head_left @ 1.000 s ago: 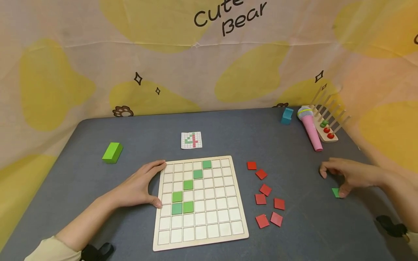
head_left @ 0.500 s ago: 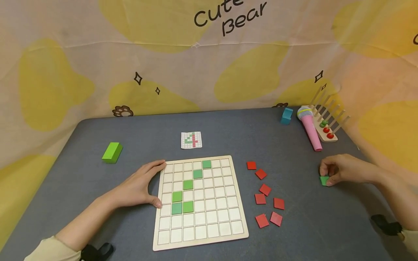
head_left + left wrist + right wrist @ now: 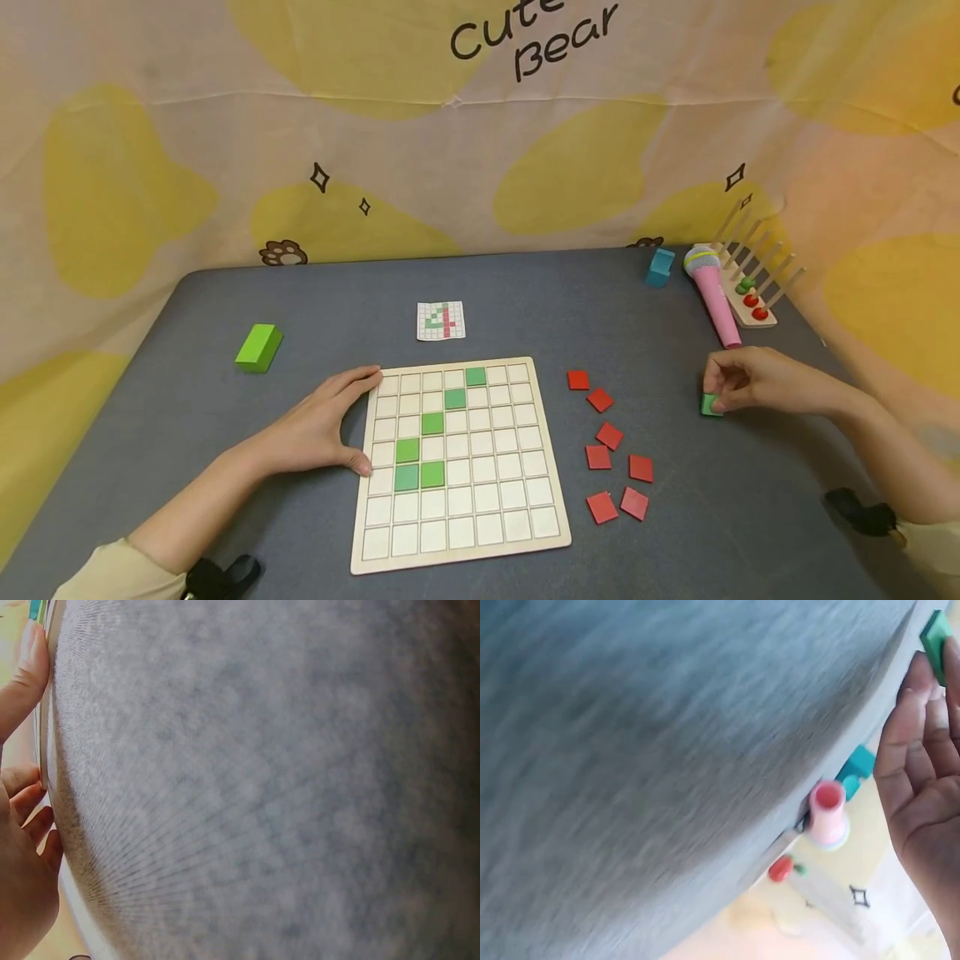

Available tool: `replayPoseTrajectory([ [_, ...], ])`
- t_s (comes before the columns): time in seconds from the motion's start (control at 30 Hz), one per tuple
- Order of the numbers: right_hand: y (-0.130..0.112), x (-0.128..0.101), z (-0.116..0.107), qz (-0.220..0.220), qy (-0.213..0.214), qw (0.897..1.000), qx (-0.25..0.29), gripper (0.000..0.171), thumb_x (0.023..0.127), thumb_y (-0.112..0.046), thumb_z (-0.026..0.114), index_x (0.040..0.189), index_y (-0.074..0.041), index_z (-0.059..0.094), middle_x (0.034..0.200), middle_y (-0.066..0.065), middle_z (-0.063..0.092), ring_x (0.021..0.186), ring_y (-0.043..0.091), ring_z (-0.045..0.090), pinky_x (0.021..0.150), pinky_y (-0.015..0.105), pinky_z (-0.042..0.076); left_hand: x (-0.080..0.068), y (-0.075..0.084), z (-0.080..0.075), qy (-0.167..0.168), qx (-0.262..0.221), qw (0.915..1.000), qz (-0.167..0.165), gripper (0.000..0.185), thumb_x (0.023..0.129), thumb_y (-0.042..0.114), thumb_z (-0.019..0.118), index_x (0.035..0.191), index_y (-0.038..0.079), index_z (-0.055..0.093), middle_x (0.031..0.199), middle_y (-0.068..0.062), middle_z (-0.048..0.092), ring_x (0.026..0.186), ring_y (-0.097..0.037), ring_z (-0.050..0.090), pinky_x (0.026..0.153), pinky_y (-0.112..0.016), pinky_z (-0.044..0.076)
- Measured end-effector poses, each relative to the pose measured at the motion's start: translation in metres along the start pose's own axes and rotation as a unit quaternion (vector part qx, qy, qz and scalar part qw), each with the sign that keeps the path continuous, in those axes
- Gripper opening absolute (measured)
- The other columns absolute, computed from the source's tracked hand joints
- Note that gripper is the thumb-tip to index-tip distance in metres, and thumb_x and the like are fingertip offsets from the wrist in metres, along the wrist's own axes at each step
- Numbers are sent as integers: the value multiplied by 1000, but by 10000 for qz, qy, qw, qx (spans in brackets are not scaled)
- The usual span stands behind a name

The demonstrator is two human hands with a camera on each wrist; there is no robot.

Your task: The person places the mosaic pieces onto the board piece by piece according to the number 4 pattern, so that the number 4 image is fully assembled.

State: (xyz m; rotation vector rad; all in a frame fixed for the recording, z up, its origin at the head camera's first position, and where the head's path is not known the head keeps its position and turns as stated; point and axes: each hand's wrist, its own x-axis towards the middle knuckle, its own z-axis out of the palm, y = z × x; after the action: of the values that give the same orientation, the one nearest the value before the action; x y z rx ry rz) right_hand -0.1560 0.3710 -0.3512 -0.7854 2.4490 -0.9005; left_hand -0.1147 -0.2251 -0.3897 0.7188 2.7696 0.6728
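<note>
Green tile (image 3: 710, 405) between right fingertips (image 3: 722, 406)

Backdrop cloth (image 3: 480, 150) behind worktop: black handwritten-style lettering "Cute Bear", top of "Cute" cut by frame edge. Small pattern card (image 3: 441, 321) on worktop: green and red squares forming figure like "4". No other readable text, brand or number.

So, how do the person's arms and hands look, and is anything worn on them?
Both hands, the left hand and the right hand, are bare: no gloves, and no rings can be made out. The forearms are bare too. A pale beige sleeve ends near each elbow, and a black strap sits at the left sleeve's edge, with another black strap on the right arm.
</note>
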Motion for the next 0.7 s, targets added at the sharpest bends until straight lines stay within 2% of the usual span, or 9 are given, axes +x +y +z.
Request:
replayPoseTrajectory([
  [0.27,-15,20,12,-191,68,9968,777,17,89,-7,70,106,-4,65,86,-5,66,76,12,62,68,22,54,1,0,1,8,-6,10000,18,123,57,68,82,152,4,36,159,-14,31,143,-39,33,108,-60,37],
  [0.43,-25,36,20,-397,86,9919,1205,16,90,-3,68,106,-2,65,87,-7,68,75,13,63,68,24,55,1,-1,1,9,15,10000,24,124,57,69,81,152,4,36,159,-13,31,143,-38,34,108,-59,37],
  [0.7,-52,65,39,-356,202,9900,1347,18,86,-4,72,104,-5,68,87,-10,69,75,11,65,68,25,56,1,-2,1,16,-16,10000,20,124,57,68,82,152,5,35,159,-13,31,143,-38,34,108,-59,37],
])
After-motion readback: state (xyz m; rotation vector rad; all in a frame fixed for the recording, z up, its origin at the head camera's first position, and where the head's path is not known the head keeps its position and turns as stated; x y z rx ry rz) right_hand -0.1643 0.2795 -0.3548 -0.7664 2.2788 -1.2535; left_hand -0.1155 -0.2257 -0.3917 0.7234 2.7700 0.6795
